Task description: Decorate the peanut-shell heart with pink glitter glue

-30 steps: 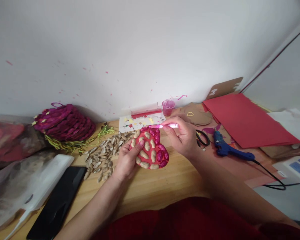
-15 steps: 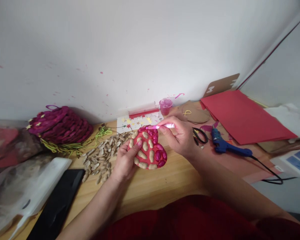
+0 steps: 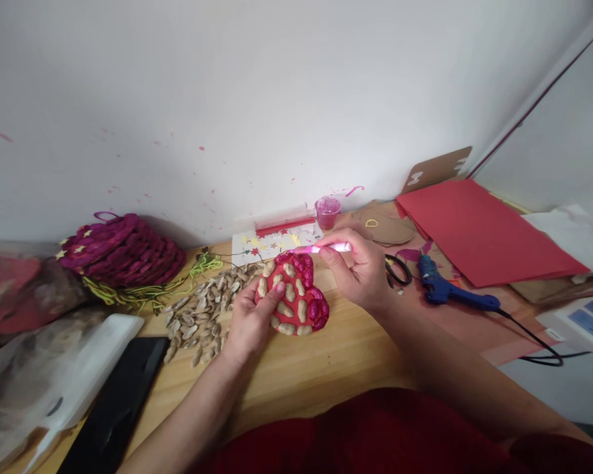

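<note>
My left hand point(image 3: 250, 319) holds a red heart-shaped card point(image 3: 294, 297) tilted above the wooden table point(image 3: 326, 359), thumb pressed on its face. Peanut shells are glued over the heart; those along its top and right edge are painted glittery pink. My right hand point(image 3: 360, 270) pinches a pink paintbrush point(image 3: 323, 248), whose tip touches the top shells of the heart. A pile of loose peanut shells point(image 3: 202, 309) lies just left of my left hand.
A small cup of pink paint point(image 3: 327, 212) stands by the wall behind a star-sticker sheet point(image 3: 271, 240). A blue glue gun point(image 3: 449, 291) and black scissors point(image 3: 398, 270) lie right of my hand. Red paper sheets point(image 3: 479, 230) sit far right, purple finished pieces point(image 3: 121, 247) far left, a black tablet point(image 3: 113, 401) near left.
The heart and both hands stay nearly in place; the brush tip works along the heart's top edge while the view shifts slightly.
</note>
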